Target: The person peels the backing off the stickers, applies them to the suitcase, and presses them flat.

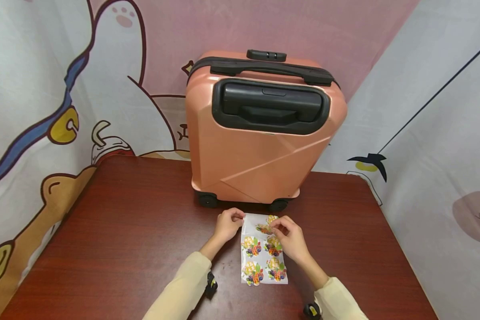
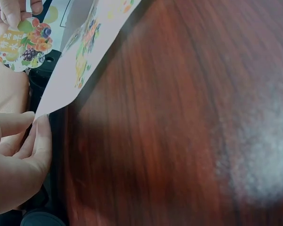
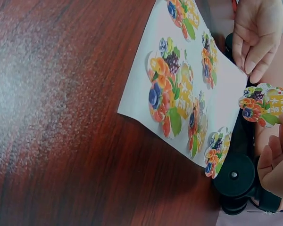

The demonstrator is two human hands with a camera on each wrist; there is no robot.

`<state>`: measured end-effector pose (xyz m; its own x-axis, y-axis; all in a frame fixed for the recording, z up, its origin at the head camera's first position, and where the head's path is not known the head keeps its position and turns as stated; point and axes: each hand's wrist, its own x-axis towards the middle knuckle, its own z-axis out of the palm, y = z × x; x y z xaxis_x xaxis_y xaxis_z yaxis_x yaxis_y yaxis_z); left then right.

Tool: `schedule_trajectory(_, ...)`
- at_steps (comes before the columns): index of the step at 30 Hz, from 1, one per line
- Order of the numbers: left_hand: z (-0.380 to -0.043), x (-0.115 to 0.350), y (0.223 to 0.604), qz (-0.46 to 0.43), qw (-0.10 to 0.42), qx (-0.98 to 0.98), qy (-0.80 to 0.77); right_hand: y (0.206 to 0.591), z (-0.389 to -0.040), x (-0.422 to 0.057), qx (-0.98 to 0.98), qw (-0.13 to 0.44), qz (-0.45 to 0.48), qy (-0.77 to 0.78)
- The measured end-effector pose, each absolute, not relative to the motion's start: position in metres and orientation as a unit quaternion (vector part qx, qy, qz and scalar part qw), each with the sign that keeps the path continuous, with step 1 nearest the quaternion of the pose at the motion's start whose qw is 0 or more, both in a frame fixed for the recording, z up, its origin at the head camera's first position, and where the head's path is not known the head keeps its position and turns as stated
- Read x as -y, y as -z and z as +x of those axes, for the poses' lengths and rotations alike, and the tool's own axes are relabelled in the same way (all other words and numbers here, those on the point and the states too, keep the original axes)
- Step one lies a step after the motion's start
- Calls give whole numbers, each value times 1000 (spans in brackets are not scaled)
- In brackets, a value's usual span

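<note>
A white sheet of fruit stickers (image 1: 262, 255) lies in front of the suitcase, several stickers still on it. My left hand (image 1: 228, 225) pinches the sheet's far left corner between thumb and finger; the left wrist view shows this hand (image 2: 23, 155) at the corner, with the sheet tilted up from the table. My right hand (image 1: 291, 239) pinches one loose fruit sticker (image 3: 265, 104) by its edge, held off the sheet. In the right wrist view the right hand (image 3: 279, 162) is partly cut off by the frame edge.
An upright salmon-pink suitcase (image 1: 260, 160) with black wheels and handles stands at the back of the dark red-brown wooden table (image 1: 136, 231). Behind it hangs a cartoon-printed cloth (image 1: 164, 49). Black wrist cameras show near both sleeves.
</note>
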<state>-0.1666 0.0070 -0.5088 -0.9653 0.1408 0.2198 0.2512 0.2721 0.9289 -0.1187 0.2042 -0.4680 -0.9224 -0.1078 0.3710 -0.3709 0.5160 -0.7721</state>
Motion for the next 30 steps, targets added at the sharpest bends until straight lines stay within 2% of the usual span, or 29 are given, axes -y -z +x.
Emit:
schedule_trajectory(11, -161, -3, 500, -90, 2, 845, 526, 471, -121, -205, 860, 134, 132, -475)
schedule_trajectory(19, -160, 1, 483, -151, -22, 836, 527, 455, -119, -195, 855, 121, 127, -488)
schedule_trajectory(24, -157, 5, 472, -175, -31, 822, 541, 430, -114, -183, 852, 96, 137, -497)
schedule_trajectory(30, -155, 13, 470, -188, -15, 816, 546, 422, -117, -178, 840, 43, 142, -521)
